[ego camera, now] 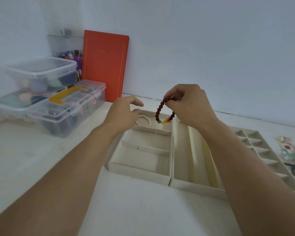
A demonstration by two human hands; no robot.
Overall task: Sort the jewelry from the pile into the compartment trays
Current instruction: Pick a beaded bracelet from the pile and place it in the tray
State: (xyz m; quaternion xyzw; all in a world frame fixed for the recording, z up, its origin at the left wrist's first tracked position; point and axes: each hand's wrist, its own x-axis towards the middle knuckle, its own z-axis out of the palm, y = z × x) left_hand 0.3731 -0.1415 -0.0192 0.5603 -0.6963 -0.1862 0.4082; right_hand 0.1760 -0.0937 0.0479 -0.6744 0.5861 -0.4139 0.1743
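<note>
Dark red beaded bracelet hangs limp from the right hand, its fingers pinching the top beads above the back compartment of the left tray, near the desk's far edge. It looks light, floppy and smooth-beaded; holding the strand itself suits it. The left hand hovers loosely curled, holding nothing, over a pearl bracelet

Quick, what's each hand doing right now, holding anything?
Left hand: open, fingers loosely curled, holding nothing.
Right hand: pinching the dark bead bracelet, which hangs over the tray.
</note>
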